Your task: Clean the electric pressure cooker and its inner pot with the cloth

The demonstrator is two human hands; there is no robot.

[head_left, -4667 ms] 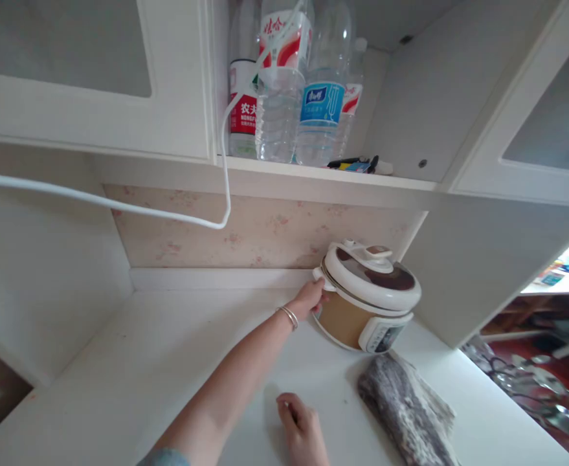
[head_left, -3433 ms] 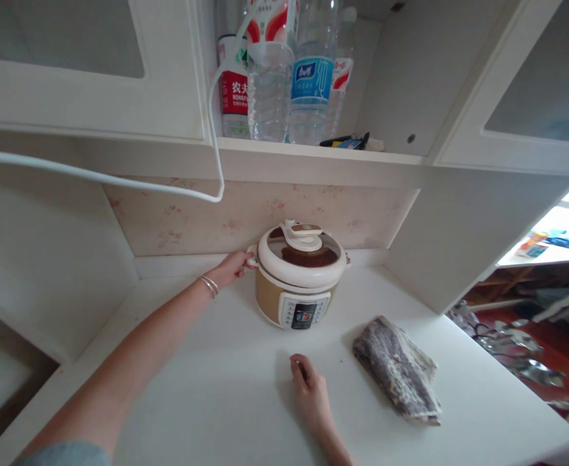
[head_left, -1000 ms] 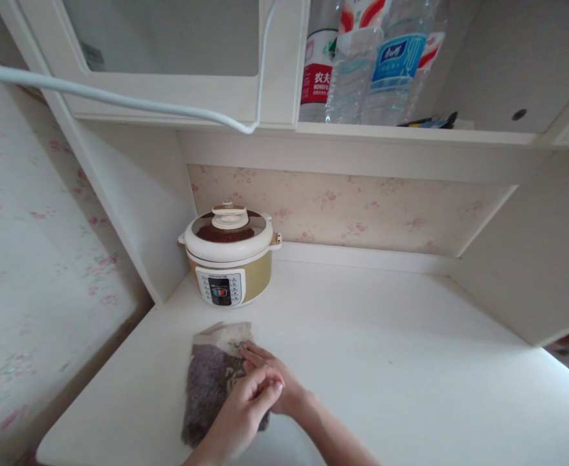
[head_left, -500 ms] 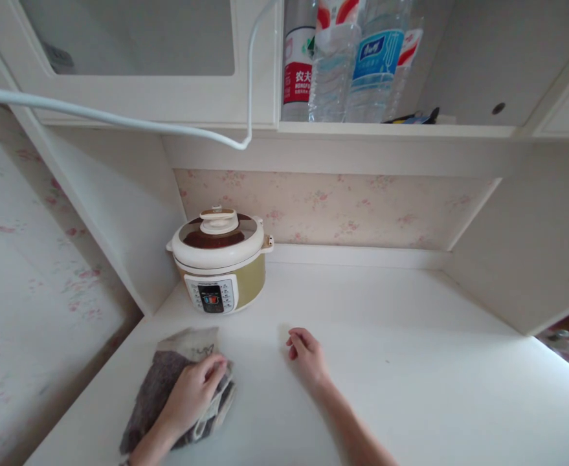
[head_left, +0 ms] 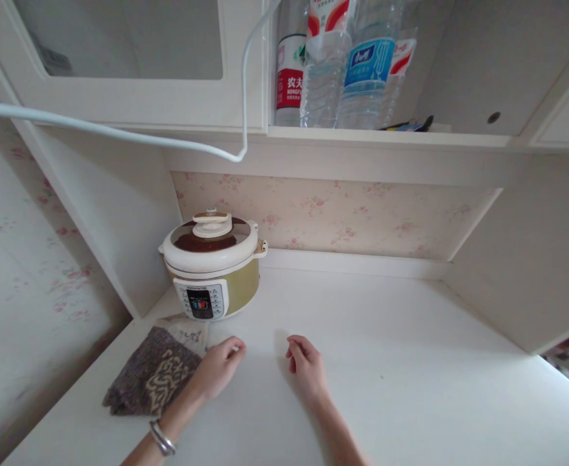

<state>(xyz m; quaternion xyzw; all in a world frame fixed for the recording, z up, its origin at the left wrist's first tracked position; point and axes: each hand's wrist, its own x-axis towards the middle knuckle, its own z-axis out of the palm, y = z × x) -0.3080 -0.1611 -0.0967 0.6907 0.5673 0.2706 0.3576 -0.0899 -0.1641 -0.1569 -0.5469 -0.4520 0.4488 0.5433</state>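
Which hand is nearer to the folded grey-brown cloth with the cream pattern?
Left. The left hand is just right of the cloth, whether touching is unclear; the right hand is farther right, past the left one, over the flat white countertop.

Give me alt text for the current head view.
Left hand, near a folded patterned towel, and right hand curl loosely over a white counter. A lidded electric cooker stands at the back left; plastic bottles line a shelf above.
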